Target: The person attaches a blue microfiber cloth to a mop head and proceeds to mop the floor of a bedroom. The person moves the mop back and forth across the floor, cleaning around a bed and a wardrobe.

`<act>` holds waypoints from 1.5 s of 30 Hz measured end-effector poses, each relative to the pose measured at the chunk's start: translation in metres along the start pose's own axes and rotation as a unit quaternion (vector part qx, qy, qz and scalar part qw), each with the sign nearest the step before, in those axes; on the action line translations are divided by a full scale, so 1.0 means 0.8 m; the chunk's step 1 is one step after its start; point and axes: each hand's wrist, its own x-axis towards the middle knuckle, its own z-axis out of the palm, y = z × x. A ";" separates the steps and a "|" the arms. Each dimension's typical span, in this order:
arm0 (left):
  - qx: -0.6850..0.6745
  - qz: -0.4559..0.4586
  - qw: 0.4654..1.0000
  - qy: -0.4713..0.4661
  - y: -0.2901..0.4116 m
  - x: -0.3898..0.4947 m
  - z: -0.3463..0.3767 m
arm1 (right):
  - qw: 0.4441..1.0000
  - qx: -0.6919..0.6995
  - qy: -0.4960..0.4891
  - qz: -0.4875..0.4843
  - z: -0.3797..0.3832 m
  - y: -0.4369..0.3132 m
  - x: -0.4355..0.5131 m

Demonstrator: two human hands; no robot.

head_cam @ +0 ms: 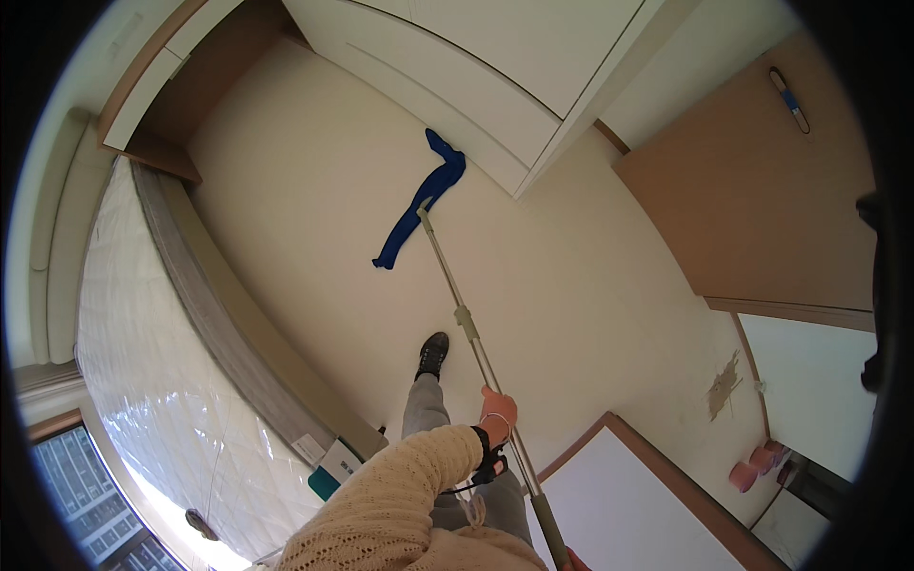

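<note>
My left hand (498,414) is wrapped around the metal pole of a long-handled mop (488,367), just below its telescoping collar. Only part of my right hand (577,561) shows at the bottom edge, closed on the grip end of the same handle. At the far end, the dark blue cloth mop head (408,218) lies bent on the pale floor (321,178). Its upper end reaches the base of a white cabinet (457,93). A cream knit sleeve covers my left arm, and a black strap with a small device is on that wrist.
To the left runs a bed with a plastic-wrapped mattress (143,300). A brown door (750,185) with a handle stands at the right. A brown-framed white panel (628,499) is at lower right, near pink containers (744,476). My black shoe (433,353) is on the floor.
</note>
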 end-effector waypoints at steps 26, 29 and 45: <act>-0.841 -0.146 0.443 0.274 0.085 -0.075 0.049 | 0.970 -0.194 0.100 0.108 -0.071 -0.052 -0.115; -0.877 -0.216 0.363 0.228 -0.072 -0.102 0.083 | 0.950 -0.302 0.056 0.056 0.071 -0.104 -0.056; -0.871 -0.184 0.418 0.181 0.080 -0.173 0.112 | 0.880 -0.442 0.161 0.063 0.192 -0.267 -0.085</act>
